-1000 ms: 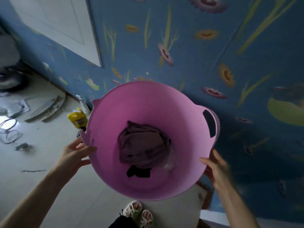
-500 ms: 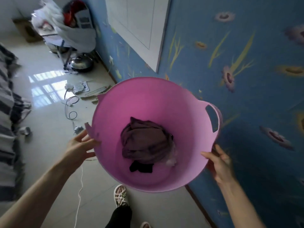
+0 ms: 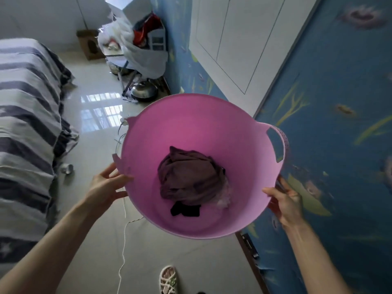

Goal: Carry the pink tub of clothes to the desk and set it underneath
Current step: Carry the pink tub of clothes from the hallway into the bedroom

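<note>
I hold a round pink tub [image 3: 191, 124] in the air in front of me, over the floor. A bundle of dark purple clothes [image 3: 188, 175] and a small black piece lie in its bottom. My left hand [image 3: 106, 185] presses against the tub's left side below a broken handle stub. My right hand [image 3: 284, 202] grips the rim on the right, just below the intact handle [image 3: 277, 143]. A cluttered glass-topped table or desk [image 3: 131, 49] stands far ahead by the blue wall.
A bed with a striped cover [image 3: 27, 124] fills the left. A metal wok [image 3: 144, 91] sits on the floor under the far clutter. A white cable [image 3: 124, 240] runs across the tiles. The blue flowered wall [image 3: 328, 145] and a white door [image 3: 244, 39] are on the right.
The view has swung left along the wall: the bed and the cluttered far corner have come into sight. The tub stays between my hands in the same grip. My foot has stepped forward.
</note>
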